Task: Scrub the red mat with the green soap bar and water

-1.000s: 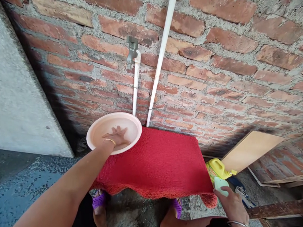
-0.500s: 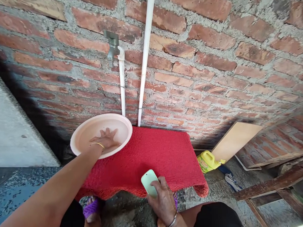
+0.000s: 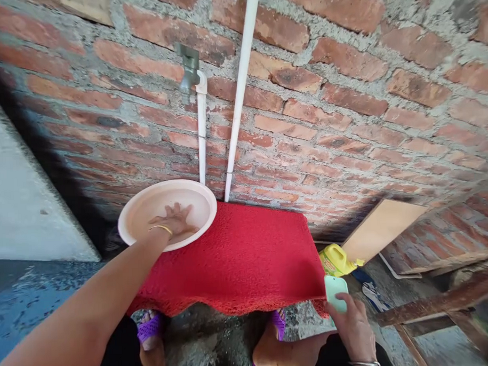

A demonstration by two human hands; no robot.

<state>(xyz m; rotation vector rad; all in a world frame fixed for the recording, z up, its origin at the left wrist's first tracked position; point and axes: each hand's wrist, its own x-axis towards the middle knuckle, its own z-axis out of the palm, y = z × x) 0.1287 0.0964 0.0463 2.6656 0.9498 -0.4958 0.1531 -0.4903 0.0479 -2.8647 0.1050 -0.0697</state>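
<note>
A pale pink basin (image 3: 127, 222) of water stands at the left end of a red cloth (image 3: 246, 247) spread over a low surface. My left hand (image 3: 175, 217) is in the water with its fingers spread, holding nothing; a thin gold bangle circles that wrist. My right hand (image 3: 353, 320) is closed around a pale green scrubbing brush (image 3: 335, 291) with rounded corners, near the cloth's front right corner. Its smooth back faces up with a small hole near the end; the bristle side is hidden.
A grey tap (image 3: 189, 73) and a white pipe (image 3: 241, 97) run along the brick wall. A yellow jug (image 3: 333, 260) stands right of the cloth by a leaning board (image 3: 384, 229). A wooden frame (image 3: 436, 299) is at lower right. Purple sandals (image 3: 150, 326) are on my feet.
My right hand has moved to the right with the brush, from the cloth's front middle to its right corner. My left hand stays spread in the basin. The view has shifted slightly.
</note>
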